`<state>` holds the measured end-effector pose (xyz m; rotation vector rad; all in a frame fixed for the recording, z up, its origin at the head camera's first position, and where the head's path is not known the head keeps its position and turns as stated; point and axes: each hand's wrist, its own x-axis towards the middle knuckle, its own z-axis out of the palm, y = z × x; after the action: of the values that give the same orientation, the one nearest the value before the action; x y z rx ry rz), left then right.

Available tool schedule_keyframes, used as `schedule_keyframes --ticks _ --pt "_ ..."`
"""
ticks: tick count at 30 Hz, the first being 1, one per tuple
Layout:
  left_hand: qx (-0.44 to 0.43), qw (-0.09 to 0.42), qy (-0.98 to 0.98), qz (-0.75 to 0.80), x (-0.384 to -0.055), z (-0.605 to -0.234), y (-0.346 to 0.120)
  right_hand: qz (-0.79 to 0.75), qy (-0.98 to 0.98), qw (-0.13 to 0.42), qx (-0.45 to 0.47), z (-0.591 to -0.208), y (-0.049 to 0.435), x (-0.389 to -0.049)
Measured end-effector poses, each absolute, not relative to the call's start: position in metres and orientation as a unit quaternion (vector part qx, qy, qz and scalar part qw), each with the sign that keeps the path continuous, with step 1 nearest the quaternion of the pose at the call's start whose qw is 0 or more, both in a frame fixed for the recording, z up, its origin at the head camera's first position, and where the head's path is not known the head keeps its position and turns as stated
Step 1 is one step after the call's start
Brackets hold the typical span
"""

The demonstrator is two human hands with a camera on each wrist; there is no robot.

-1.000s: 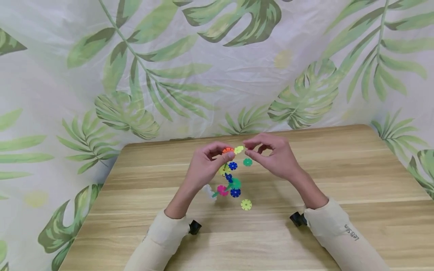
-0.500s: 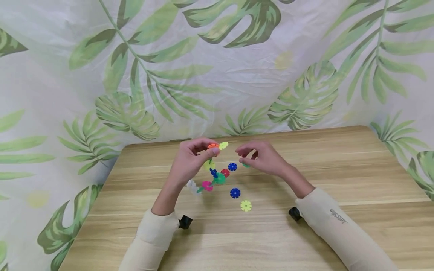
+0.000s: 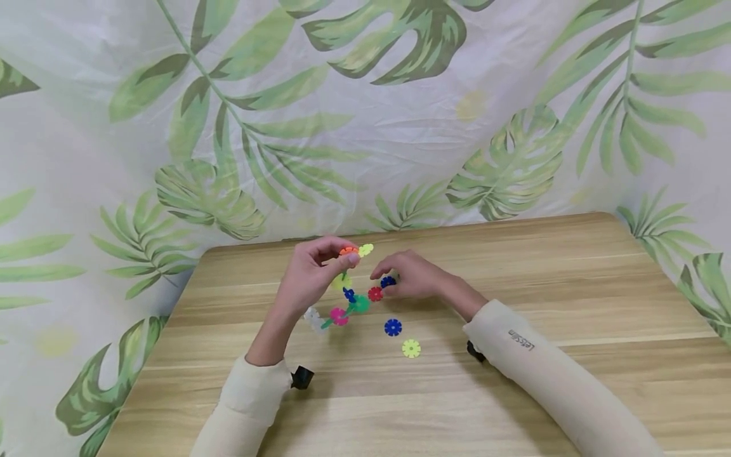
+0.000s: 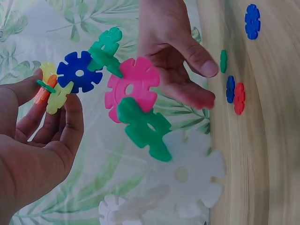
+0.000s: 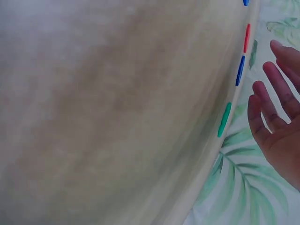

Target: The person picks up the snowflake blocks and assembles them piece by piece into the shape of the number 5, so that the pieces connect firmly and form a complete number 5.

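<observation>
My left hand (image 3: pixel 305 276) pinches an orange snowflake disc (image 3: pixel 346 251) between thumb and fingers, raised above the table. A yellow disc (image 3: pixel 366 250) sticks out on its right. From the same grip hangs a chain of interlocked discs, with a blue disc (image 4: pixel 91 77), a pink disc (image 4: pixel 145 77), green ones and a large white disc (image 4: pixel 206 180). My right hand (image 3: pixel 417 276) hovers, fingers apart and holding nothing, by a loose red disc (image 3: pixel 374 294) and a partly covered blue disc (image 3: pixel 388 281). In the right wrist view its fingers (image 5: pixel 279 89) are spread.
A green disc (image 4: pixel 223 61) lies on the wooden table (image 3: pixel 514 393), mostly behind the right hand in the head view. Nearer the front lie another blue disc (image 3: pixel 388 328) and a yellow-green disc (image 3: pixel 406 349). A leaf-patterned cloth (image 3: pixel 400 139) hangs behind the table.
My left hand has moved left with the chain. The right hand has left the yellow disc's side and come down and left to the loose red and blue discs.
</observation>
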<state>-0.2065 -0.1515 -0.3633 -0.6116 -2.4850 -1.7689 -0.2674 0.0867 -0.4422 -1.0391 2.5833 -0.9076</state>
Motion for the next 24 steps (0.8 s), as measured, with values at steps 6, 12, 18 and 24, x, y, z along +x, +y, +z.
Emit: schedule_keyframes --ticks 6,12,18,24 --pt "-0.190 0.019 -0.798 -0.571 -0.206 -0.362 -0.156 -0.269 0.872 0.129 -0.388 -0.444 0.077 -0.271" --pt "-0.189 0.019 -0.796 -0.575 -0.206 -0.362 -0.156 -0.260 0.871 0.128 -0.397 -0.446 0.072 -0.271" --pt "-0.192 0.021 -0.797 -0.573 -0.206 -0.363 -0.156 -0.260 0.871 0.121 -0.400 -0.444 0.071 -0.267" --pt "-0.196 0.022 -0.800 -0.566 -0.206 -0.365 -0.155 -0.257 0.875 0.116 -0.393 -0.444 0.075 -0.262"
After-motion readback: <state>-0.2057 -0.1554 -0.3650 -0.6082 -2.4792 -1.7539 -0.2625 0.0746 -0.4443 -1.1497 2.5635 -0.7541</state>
